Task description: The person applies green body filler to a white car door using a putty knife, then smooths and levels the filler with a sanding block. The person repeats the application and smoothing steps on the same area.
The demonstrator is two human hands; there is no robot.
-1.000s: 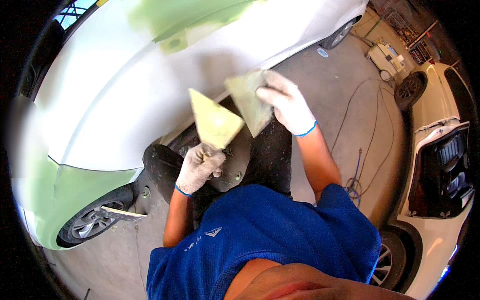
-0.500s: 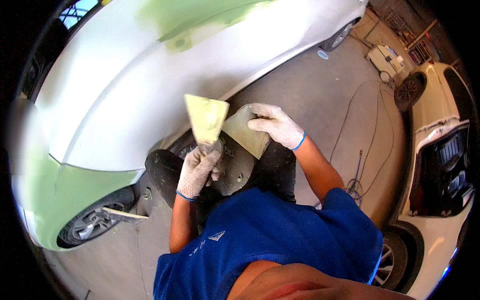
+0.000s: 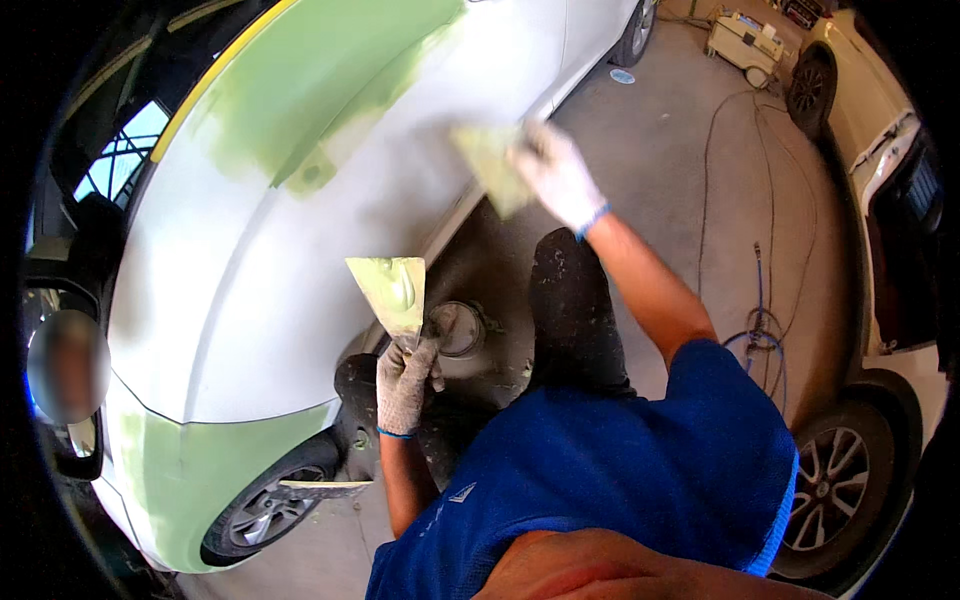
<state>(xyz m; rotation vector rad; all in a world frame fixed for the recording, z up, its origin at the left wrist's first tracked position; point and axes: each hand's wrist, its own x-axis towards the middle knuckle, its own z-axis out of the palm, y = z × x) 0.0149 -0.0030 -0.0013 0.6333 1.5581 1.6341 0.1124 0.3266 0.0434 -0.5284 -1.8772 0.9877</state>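
Observation:
My left hand [image 3: 403, 388], in a white knit glove, is closed round the handle of a putty knife [image 3: 375, 283]. Its wide blade points up and carries a ridge of pale yellow-green filler. In my gloved right hand [image 3: 560, 178], smeared by motion, is a flat spreader [image 3: 488, 165] coated with the same filler. The spreader is over the lower side of the white car [image 3: 290, 270]; whether it touches the panel I cannot tell. A large green filler patch [image 3: 320, 95] covers the panel farther up, and another green area [image 3: 230, 465] surrounds the wheel arch.
A round can [image 3: 458, 330] stands between my knees. A flat strip [image 3: 325, 488] juts out by the near wheel [image 3: 275, 510]. Cables and a blue hose [image 3: 765, 335] lie on the floor at right, beside a second car [image 3: 880, 100]. A wheeled machine [image 3: 745, 45] stands farther off.
My right hand has moved up and away from the putty knife, taking the spreader toward the car. The filler on the knife now sits in a ridge. The view has shifted too.

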